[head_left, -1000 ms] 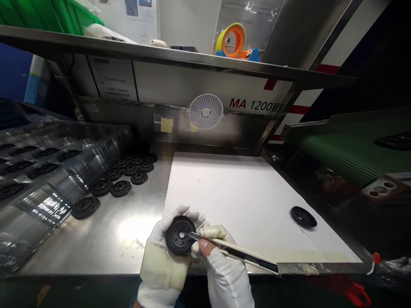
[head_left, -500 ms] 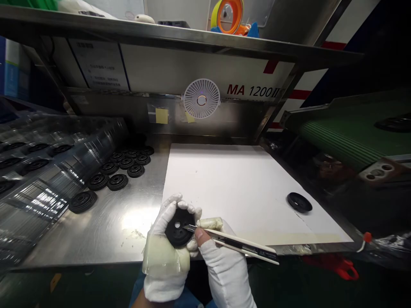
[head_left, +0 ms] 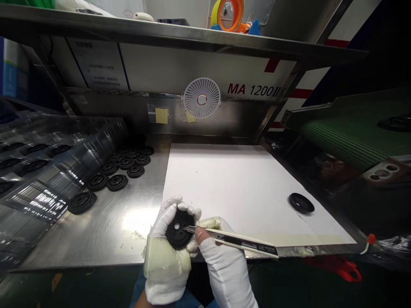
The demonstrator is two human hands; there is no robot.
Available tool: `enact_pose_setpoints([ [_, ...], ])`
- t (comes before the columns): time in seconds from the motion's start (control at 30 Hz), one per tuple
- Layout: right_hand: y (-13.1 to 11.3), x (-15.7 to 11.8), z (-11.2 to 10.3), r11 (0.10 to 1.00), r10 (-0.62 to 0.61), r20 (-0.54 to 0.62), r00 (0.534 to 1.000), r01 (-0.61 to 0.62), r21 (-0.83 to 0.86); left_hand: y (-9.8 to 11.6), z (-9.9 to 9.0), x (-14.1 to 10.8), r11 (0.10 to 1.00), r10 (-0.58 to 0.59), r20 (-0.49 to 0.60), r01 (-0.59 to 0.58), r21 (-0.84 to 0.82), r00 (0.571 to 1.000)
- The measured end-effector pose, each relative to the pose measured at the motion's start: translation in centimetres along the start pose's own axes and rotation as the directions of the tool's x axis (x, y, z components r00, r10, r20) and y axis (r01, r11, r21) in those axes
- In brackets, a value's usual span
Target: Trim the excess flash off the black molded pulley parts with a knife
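Note:
In my left hand [head_left: 168, 252], gloved in white with pale tape round it, lies a black round disc [head_left: 178, 236] with a centre hole, its face turned up. The fingers wrap round the disc's rim. My right hand [head_left: 221, 252], also in a white glove with the thumb tip bare, grips a white and black craft knife [head_left: 240, 242]. The blade tip rests on or just above the disc's face, right of the centre hole; contact cannot be made out. Both hands are at the front edge of the white sheet [head_left: 221, 179].
Another black disc [head_left: 301, 202] lies on the sheet's right side. Several black discs [head_left: 117, 182] stand left on the metal table [head_left: 144, 192], beside clear plastic trays [head_left: 58, 188]. A metal shelf [head_left: 180, 36] spans above a white fan [head_left: 201, 98]. A green conveyor [head_left: 349, 128] is right.
The knife's rear end has risen slightly, and the disc has turned or tilted a little in my left hand. Both hands keep their hold.

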State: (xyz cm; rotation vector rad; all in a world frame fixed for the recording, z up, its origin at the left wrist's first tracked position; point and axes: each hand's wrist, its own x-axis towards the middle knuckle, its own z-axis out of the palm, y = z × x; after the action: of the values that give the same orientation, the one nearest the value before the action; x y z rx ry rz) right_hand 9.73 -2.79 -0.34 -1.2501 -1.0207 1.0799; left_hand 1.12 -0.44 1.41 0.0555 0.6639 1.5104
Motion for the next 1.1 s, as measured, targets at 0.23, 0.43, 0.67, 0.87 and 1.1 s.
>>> enact_pose_setpoints([
  [0.23, -0.10, 0.08, -0.23, 0.993, 0.071, 0.070, 0.995, -0.077, 0.087, -0.04, -0.37, 0.03, 0.999, -0.028, -0.013, 0.027, -0.019, 1.000],
  [0.43, 0.26, -0.07, -0.12, 0.979, 0.144, 0.077, 0.986, -0.154, 0.135, 0.08, -0.40, -0.03, 0.997, -0.079, -0.015, 0.079, -0.012, 0.997],
  [0.67, 0.52, -0.46, 0.14, 0.991, 0.098, 0.023, 0.995, -0.100, 0.093, 0.05, 0.01, -0.07, 0.996, -0.087, -0.017, 0.087, -0.017, 0.996],
  [0.87, 0.04, -0.03, -0.21, 0.983, 0.133, 0.075, 0.988, -0.141, 0.118, 0.01, -0.31, -0.24, 0.997, -0.070, -0.042, 0.071, 0.022, 0.997],
  [1.1, -0.02, -0.14, 0.06, 0.950, 0.123, 0.027, 0.992, -0.126, 0.286, -0.04, -0.22, 0.43, 0.997, -0.082, -0.035, 0.082, 0.002, 0.996],
])
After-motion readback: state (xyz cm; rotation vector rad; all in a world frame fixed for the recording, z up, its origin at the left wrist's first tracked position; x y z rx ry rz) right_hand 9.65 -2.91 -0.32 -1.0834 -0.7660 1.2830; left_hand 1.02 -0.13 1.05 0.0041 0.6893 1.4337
